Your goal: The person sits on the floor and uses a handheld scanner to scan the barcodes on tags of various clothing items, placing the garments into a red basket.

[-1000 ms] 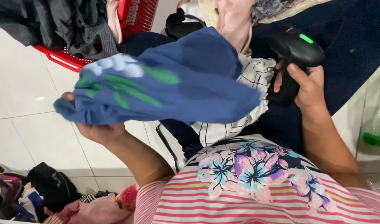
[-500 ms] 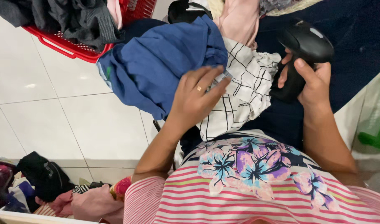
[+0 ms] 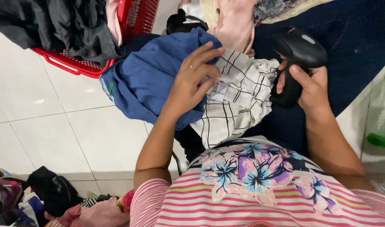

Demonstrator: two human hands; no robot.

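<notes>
My left hand (image 3: 191, 82) pinches the tag (image 3: 219, 89) on the blue shirt (image 3: 146, 80), just left of the scanner (image 3: 299, 54) gripped in my right hand (image 3: 308, 86).

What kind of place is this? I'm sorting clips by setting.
Probably a clothing resale or sorting room: the right hand holds a black handheld scanner, the left hand a garment tag, beside a red basket of clothes.

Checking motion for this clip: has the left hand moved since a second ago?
Yes. The left hand has come up from under the blue garment, away from the white floor tiles, and now pinches a tag beside the checked cloth.
</notes>
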